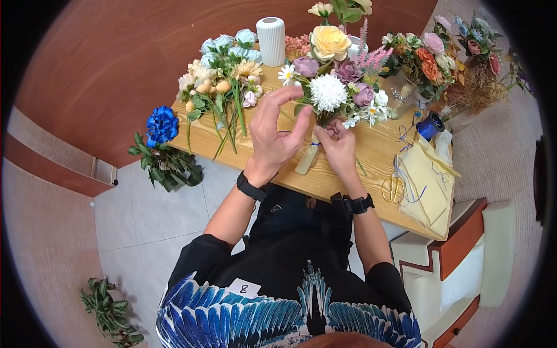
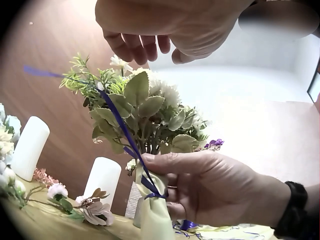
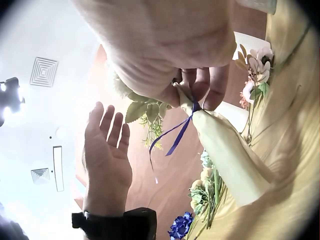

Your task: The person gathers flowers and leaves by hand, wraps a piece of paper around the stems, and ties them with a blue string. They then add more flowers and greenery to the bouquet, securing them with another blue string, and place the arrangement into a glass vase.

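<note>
My right hand grips a mixed bouquet at its neck, thumb and fingers round the stems. Pale yellow wrapping paper covers the stems below the grip, tied with a thin blue ribbon whose loose ends hang free. Leaves, a white pompom bloom, purple roses and a large yellow rose make up the flower heads. Beside the bouquet, my left hand is raised with fingers spread and relaxed, holding nothing. The right wrist view shows the left palm apart from the ribbon.
Loose cut flowers lie on the wooden table at left, near a white ribbed vase. At right are gold scissors, a blue ribbon spool and yellow wrapping sheets. More arrangements stand behind.
</note>
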`<state>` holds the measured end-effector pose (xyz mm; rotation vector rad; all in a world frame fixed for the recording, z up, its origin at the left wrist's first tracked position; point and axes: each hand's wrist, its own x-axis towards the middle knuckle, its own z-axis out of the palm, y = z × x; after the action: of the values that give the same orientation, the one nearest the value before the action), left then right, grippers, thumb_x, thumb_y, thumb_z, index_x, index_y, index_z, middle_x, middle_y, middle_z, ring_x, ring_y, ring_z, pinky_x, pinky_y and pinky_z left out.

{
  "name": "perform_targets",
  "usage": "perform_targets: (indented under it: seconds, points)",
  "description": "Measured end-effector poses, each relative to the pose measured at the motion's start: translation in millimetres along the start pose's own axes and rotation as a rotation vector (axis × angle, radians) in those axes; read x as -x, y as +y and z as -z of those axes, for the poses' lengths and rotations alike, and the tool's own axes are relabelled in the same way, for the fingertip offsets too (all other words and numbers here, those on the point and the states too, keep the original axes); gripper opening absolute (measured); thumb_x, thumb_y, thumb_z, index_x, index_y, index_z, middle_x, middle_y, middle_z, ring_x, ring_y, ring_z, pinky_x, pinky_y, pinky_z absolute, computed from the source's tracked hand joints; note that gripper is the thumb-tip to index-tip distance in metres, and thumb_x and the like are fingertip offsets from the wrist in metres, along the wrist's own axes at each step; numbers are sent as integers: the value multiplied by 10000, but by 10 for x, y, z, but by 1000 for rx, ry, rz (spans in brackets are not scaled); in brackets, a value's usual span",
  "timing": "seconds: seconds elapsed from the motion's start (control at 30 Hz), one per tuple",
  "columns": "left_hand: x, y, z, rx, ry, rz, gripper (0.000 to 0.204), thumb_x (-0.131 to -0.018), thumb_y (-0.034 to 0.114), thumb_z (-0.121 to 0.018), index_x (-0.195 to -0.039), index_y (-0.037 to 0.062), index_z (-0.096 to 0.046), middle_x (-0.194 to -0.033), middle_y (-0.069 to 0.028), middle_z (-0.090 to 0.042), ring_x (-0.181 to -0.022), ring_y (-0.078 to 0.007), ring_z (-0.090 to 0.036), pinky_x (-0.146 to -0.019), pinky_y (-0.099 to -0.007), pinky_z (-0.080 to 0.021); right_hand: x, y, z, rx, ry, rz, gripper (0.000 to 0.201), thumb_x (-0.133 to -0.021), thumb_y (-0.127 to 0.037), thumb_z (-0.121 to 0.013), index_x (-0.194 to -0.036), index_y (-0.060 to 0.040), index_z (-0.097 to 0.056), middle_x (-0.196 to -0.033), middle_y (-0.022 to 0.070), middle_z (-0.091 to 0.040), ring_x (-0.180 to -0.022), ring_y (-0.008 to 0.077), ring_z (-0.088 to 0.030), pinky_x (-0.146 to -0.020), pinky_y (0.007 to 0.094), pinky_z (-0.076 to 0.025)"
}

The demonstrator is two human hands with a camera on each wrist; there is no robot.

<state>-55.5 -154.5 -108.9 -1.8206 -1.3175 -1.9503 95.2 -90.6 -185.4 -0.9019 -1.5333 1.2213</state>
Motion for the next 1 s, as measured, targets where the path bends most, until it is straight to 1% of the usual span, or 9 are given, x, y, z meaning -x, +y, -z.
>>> perform_targets:
  seconds: [0.3,0.37,0.4,0.47,0.7,0.83,0.9,0.93,1.0]
  points:
    - [-3,-5,7,-131,2,-208,210,-802,98,-747,-997,33,-703,-1040,-129,-699,-971,-281,-651,-923,-383,-458,-11,135,63,109,63,69,216,-834,-145,-739,-796,31,-620,-655,2,-580,-582,57,-483,-524,247,-402]
    - [146,-50,88,138,187,73,208,-840,91,-723,-1032,21,-688,-1007,-114,-702,-940,-227,-656,-886,-338,-476,13,51,76,91,86,78,223,-836,-150,-741,-796,36,-625,-662,19,-607,-567,56,-509,-509,248,-404]
    - [245,-80,78,142,189,68,208,-840,91,-723,-1032,21,-688,-1007,-114,-702,-940,-227,-656,-886,-338,-476,-14,44,83,92,88,84,223,-836,-150,-741,-796,36,-625,-662,19,-607,-567,56,-509,-509,248,-404]
    - [457,-170,50,445,143,546,270,-873,97,-700,-1112,-12,-643,-1043,-113,-687,-980,-186,-634,-891,-306,-479,-53,42,87,68,73,82,232,-839,-154,-742,-826,48,-629,-681,43,-638,-558,59,-537,-495,256,-410]
    - [698,-376,-246,371,-302,558,411,-909,133,-687,-1257,-36,-547,-1237,-129,-607,-1123,-177,-578,-982,-303,-447,-100,-25,49,45,106,87,259,-840,-175,-735,-903,57,-639,-702,65,-652,-560,77,-554,-500,274,-433]
    - [611,-397,-360,532,-191,614,329,-874,125,-708,-1134,-50,-609,-1042,-111,-683,-941,-156,-632,-881,-294,-490,-87,-17,27,227,112,215,230,-820,-187,-707,-937,4,-655,-741,58,-667,-618,151,-593,-576,326,-475]
    - [555,-391,-295,486,-289,803,262,-861,104,-720,-1069,-37,-647,-954,-85,-704,-844,-129,-640,-804,-283,-499,-91,70,11,254,85,218,228,-819,-192,-698,-934,1,-657,-744,84,-671,-611,187,-596,-597,342,-482]
    - [538,-378,-281,487,-290,800,262,-861,104,-720,-1069,-37,-647,-954,-85,-704,-844,-129,-640,-804,-283,-499,-92,105,34,255,13,152,239,-832,-79,-684,-1029,37,-616,-880,52,-670,-741,86,-595,-612,275,-488]
    - [509,-364,-276,621,-129,796,218,-842,88,-739,-1018,-19,-670,-903,-61,-707,-808,-102,-631,-729,-258,-486,-31,-88,-29,273,14,123,257,-827,-86,-690,-1039,37,-613,-891,54,-672,-730,84,-596,-602,271,-488]
